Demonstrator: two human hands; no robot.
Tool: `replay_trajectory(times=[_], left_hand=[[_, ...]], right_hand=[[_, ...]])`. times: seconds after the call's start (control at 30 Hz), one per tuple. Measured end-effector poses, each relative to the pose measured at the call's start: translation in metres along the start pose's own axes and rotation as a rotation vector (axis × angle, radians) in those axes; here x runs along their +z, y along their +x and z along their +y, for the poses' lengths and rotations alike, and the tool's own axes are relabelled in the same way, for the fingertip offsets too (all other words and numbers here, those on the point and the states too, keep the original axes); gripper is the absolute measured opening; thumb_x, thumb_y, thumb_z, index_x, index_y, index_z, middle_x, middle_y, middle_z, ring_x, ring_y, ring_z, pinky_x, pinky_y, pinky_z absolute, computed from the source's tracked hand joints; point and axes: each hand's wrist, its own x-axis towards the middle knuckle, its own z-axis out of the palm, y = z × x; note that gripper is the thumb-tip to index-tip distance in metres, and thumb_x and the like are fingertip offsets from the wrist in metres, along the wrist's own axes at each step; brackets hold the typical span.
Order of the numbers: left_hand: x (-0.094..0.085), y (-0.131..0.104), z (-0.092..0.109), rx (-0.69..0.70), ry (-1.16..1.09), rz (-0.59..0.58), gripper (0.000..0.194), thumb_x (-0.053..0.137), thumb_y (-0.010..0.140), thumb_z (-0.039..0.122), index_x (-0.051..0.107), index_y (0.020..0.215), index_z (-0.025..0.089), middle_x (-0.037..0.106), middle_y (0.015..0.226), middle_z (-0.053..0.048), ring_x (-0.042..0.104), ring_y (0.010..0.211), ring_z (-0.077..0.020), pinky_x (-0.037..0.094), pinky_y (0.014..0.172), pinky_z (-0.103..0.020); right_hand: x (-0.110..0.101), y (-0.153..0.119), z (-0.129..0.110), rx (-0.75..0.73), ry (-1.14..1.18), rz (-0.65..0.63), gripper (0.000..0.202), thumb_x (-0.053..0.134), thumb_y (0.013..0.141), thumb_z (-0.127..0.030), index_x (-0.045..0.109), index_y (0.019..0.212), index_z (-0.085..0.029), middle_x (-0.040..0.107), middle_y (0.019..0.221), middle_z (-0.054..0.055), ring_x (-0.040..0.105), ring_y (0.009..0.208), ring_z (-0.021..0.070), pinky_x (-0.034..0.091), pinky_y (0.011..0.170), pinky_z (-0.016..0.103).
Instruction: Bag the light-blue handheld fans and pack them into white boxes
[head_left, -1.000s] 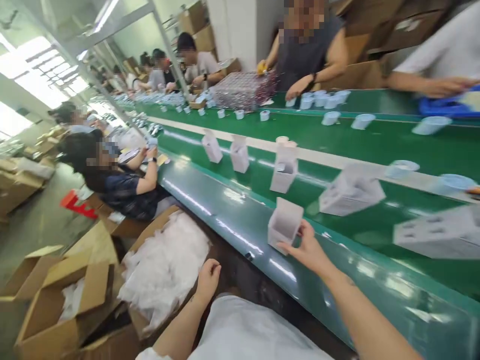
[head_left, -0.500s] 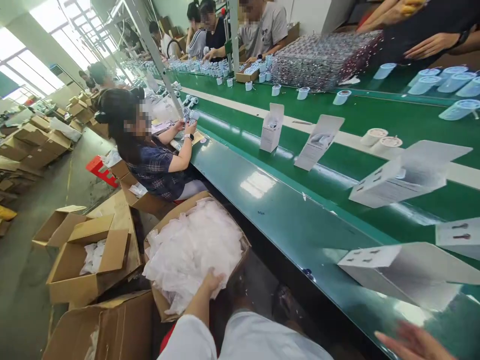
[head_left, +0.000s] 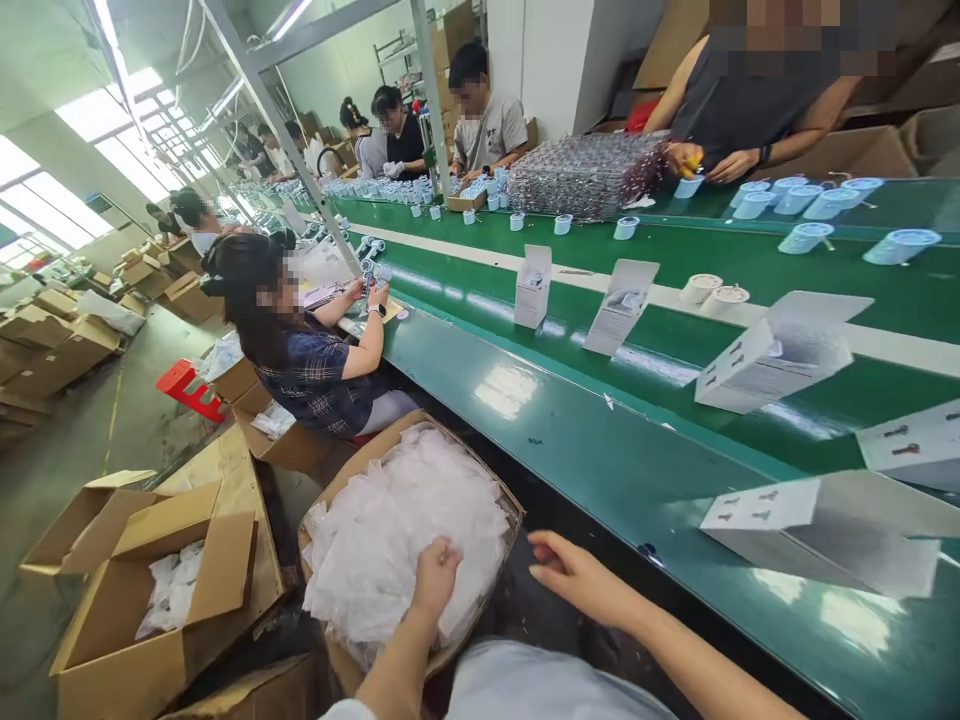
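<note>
My left hand (head_left: 438,574) is over a carton heaped with clear-and-white plastic bags (head_left: 397,510). Its fingers are curled together in a pinch; whatever they hold, if anything, blends into the pale heap. To the right of the carton rim (head_left: 520,512), my right hand (head_left: 564,572) hangs in the air with nothing in it. Its thumb and index finger are apart. Nearest to it on the bench is an open white box (head_left: 817,535), tipped toward the right, with small pictures printed on its side.
Beside me runs a green conveyor (head_left: 660,375) with several open white boxes and two round white parts (head_left: 702,288). A co-worker (head_left: 307,360) sits at the bench edge (head_left: 480,390). Open cartons (head_left: 150,640) stand on the left. Light-blue cups (head_left: 900,245) line the far side.
My right hand has come left from the bench's lower right to beside the carton. My left hand has risen slightly, its fingers more curled. The view has shifted.
</note>
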Motion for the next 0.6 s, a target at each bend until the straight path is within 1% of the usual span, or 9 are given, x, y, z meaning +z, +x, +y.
replay_trajectory(times=[0.07, 0.13, 0.2, 0.27, 0.3, 0.37, 0.47, 0.53, 0.6], left_hand=[[-0.005, 0.006, 0.027, 0.093, -0.078, 0.062, 0.028, 0.064, 0.068, 0.043, 0.048, 0.066, 0.021, 0.053, 0.068, 0.001, 0.054, 0.079, -0.0187, 0.043, 0.087, -0.037], [-0.009, 0.006, 0.054, 0.156, -0.161, 0.068, 0.028, 0.061, 0.072, 0.045, 0.052, 0.078, 0.02, 0.059, 0.077, 0.0, 0.056, 0.08, -0.0167, 0.045, 0.084, -0.033], [-0.011, -0.001, 0.077, 0.197, -0.332, 0.016, 0.033, 0.064, 0.072, 0.045, 0.056, 0.093, 0.02, 0.064, 0.088, -0.002, 0.06, 0.083, -0.0162, 0.045, 0.083, -0.031], [-0.01, -0.012, 0.096, 0.189, -0.565, -0.067, 0.039, 0.072, 0.068, 0.042, 0.059, 0.098, 0.02, 0.068, 0.092, -0.003, 0.063, 0.085, -0.0168, 0.046, 0.083, -0.03], [-0.008, -0.017, 0.102, 0.168, -0.672, -0.109, 0.04, 0.076, 0.065, 0.039, 0.061, 0.097, 0.02, 0.069, 0.09, -0.003, 0.064, 0.084, -0.0172, 0.046, 0.083, -0.03], [-0.003, -0.025, 0.11, 0.11, -0.786, -0.185, 0.039, 0.081, 0.061, 0.034, 0.064, 0.094, 0.02, 0.071, 0.086, -0.002, 0.065, 0.083, -0.0176, 0.047, 0.083, -0.03], [0.007, -0.029, 0.104, 0.039, -0.808, -0.256, 0.039, 0.084, 0.058, 0.029, 0.067, 0.092, 0.018, 0.072, 0.085, -0.003, 0.066, 0.083, -0.0188, 0.048, 0.082, -0.032], [0.012, -0.025, 0.091, -0.014, -0.813, -0.223, 0.042, 0.086, 0.052, 0.021, 0.068, 0.09, 0.016, 0.072, 0.086, -0.004, 0.066, 0.082, -0.0193, 0.049, 0.079, -0.031], [0.013, -0.016, 0.074, -0.063, -0.835, -0.129, 0.043, 0.087, 0.048, 0.015, 0.067, 0.087, 0.014, 0.071, 0.082, -0.004, 0.066, 0.077, -0.0172, 0.05, 0.075, -0.028]], right_hand=[[0.01, 0.016, -0.016, 0.08, 0.221, 0.046, 0.065, 0.073, 0.063, -0.041, 0.051, 0.119, -0.017, 0.052, 0.125, 0.015, 0.059, 0.097, 0.0239, 0.046, 0.093, 0.042], [0.015, 0.027, -0.026, 0.153, 0.374, 0.06, 0.083, 0.074, 0.065, -0.048, 0.037, 0.133, -0.02, 0.033, 0.143, 0.019, 0.052, 0.112, 0.0262, 0.046, 0.094, 0.043], [0.013, 0.033, -0.031, 0.198, 0.474, 0.044, 0.098, 0.071, 0.068, -0.058, 0.016, 0.143, -0.028, 0.014, 0.152, 0.018, 0.04, 0.127, 0.0294, 0.047, 0.093, 0.045], [0.006, 0.034, -0.032, 0.238, 0.586, -0.006, 0.106, 0.067, 0.067, -0.068, 0.002, 0.144, -0.034, 0.007, 0.155, 0.018, 0.035, 0.132, 0.0335, 0.048, 0.089, 0.052], [0.003, 0.033, -0.033, 0.248, 0.642, -0.044, 0.106, 0.066, 0.066, -0.071, 0.003, 0.144, -0.035, 0.01, 0.154, 0.019, 0.038, 0.13, 0.035, 0.049, 0.087, 0.055], [-0.001, 0.028, -0.032, 0.238, 0.746, -0.135, 0.098, 0.067, 0.065, -0.07, 0.02, 0.142, -0.032, 0.031, 0.147, 0.02, 0.051, 0.119, 0.0332, 0.049, 0.086, 0.055], [0.001, 0.02, -0.032, 0.181, 0.859, -0.23, 0.071, 0.075, 0.066, -0.057, 0.048, 0.124, -0.025, 0.061, 0.12, 0.013, 0.064, 0.097, 0.023, 0.05, 0.089, 0.043], [0.006, 0.019, -0.03, 0.157, 0.9, -0.229, 0.057, 0.079, 0.067, -0.047, 0.056, 0.114, -0.024, 0.068, 0.105, 0.008, 0.066, 0.088, 0.0197, 0.052, 0.086, 0.039], [0.012, 0.023, -0.024, 0.155, 0.924, -0.162, 0.046, 0.08, 0.068, -0.035, 0.059, 0.107, -0.022, 0.07, 0.098, 0.006, 0.067, 0.084, 0.0185, 0.053, 0.082, 0.035]])
